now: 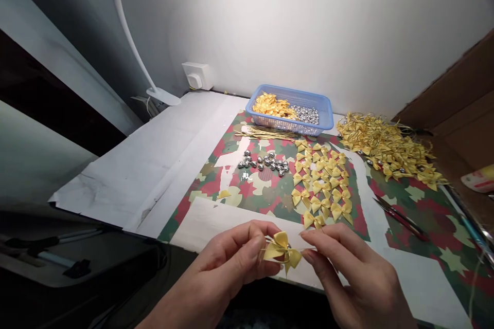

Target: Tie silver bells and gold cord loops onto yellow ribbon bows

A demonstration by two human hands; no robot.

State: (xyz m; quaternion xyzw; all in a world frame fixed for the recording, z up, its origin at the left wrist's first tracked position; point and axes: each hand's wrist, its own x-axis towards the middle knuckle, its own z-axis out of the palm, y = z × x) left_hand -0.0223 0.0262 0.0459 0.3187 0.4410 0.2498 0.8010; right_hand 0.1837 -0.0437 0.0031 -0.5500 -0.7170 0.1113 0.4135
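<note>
Over the table's front edge, my left hand [239, 254] pinches a yellow ribbon bow [281, 251] by its left side. A small silver bell or bead shows behind the bow's middle, partly hidden. My right hand [353, 264] is closed, with thumb and forefinger on a thin tie [304, 250] that runs out from the bow. Just beyond my hands lie rows of yellow bows [320, 185]. Loose silver bells or beads [278, 165] sit in a cluster left of those rows.
A blue basket [328, 113] with yellow pieces and silver beads stands by the wall, thin gold ties [266, 133] before it. At right lie a heap of tied bows [386, 146] and a pointed tool [401, 216]. A white lamp [164, 95] stands left.
</note>
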